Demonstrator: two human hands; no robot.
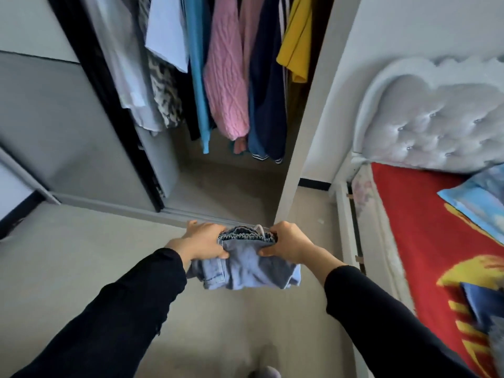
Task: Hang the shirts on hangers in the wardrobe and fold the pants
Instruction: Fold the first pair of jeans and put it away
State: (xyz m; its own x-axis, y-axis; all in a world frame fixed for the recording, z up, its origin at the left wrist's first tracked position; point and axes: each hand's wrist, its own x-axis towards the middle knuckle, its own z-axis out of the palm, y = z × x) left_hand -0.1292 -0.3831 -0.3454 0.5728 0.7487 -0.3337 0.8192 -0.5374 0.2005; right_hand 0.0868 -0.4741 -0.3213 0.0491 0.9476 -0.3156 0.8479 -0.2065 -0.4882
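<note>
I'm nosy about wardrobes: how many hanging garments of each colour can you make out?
White shirts: 2
Patterned top: 1
Light blue top: 1
Pink sweater: 1
Navy jacket: 1
Yellow shirt: 1
Total: 7

Light-blue denim pants (245, 266), folded into a thick, rumpled bundle, gathered elastic waistband on top. Gripped at the 9 o'clock end by the left hand (201, 240) and at the 3 o'clock end by the right hand (289, 241), held in the air. At 12 o'clock from the pants, the open wardrobe (218, 186). Hanging inside, from 9 toward 3 o'clock: white shirt (166, 31), blue top (197, 77), pink knit sweater (226, 85), navy jacket (268, 105), yellow shirt (296, 42).
</note>
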